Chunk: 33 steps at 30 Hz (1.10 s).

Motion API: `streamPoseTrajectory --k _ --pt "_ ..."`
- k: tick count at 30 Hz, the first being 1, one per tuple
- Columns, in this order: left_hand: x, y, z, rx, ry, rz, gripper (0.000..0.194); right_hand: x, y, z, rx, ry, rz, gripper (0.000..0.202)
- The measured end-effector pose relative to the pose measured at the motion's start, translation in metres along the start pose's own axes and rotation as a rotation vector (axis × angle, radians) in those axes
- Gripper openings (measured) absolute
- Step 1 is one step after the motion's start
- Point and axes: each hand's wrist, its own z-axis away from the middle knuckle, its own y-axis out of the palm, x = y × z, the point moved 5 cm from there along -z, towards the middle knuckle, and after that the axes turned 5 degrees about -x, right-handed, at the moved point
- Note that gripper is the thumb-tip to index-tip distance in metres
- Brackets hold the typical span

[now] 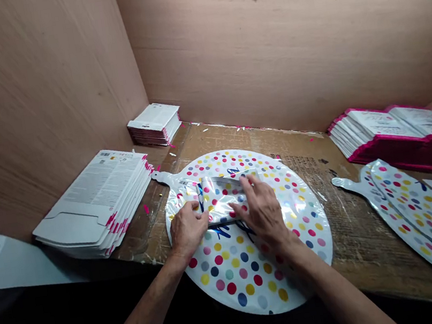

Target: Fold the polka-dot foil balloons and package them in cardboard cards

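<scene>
A folded foil balloon (221, 199), shiny with coloured dots, lies on top of a flat round foil balloon (242, 282) with the same dots and dark blue lettering. My left hand (189, 228) has its thumb and fingers closed on the left edge of the folded one. Across its right part rests my right hand (263, 209), thumb and fingers spread apart and touching the foil. The round balloon's neck (163, 177) points to the upper left. My palms hide some of the lettering and the right end of the folded piece.
White printed card envelopes (92, 202) are stacked at left, with a smaller stack (155, 122) behind. Pink-edged packets (398, 129) stand at right, above more flat dotted balloons (423, 217). Wooden panels (263, 41) enclose the worn cardboard surface (329, 210); pink scraps lie about.
</scene>
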Motion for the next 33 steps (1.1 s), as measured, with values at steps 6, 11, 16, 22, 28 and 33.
streamPoseTrajectory --k 6,11,16,22,28,33 --pt "0.012 -0.003 -0.008 -0.069 0.004 0.041 0.034 0.061 0.027 0.006 0.219 -0.280 0.062 0.032" --pt "-0.005 -0.042 0.007 -0.245 0.307 -0.119 0.029 0.062 0.023 0.014 0.189 -0.525 0.086 0.036" --pt "-0.035 -0.029 0.017 0.138 1.076 -0.309 0.056 0.035 -0.003 0.042 0.243 -0.813 -0.061 0.042" --pt "0.003 -0.008 -0.008 0.305 1.004 -0.339 0.061 0.016 0.000 0.048 0.304 -0.752 -0.275 0.043" --pt "0.007 -0.022 -0.012 0.266 0.707 0.025 0.032 -0.011 0.016 0.008 0.158 -0.058 -0.600 0.032" --pt "-0.014 -0.019 -0.025 -0.004 0.297 -0.166 0.034 -0.024 0.038 -0.028 0.206 0.390 -0.215 0.040"
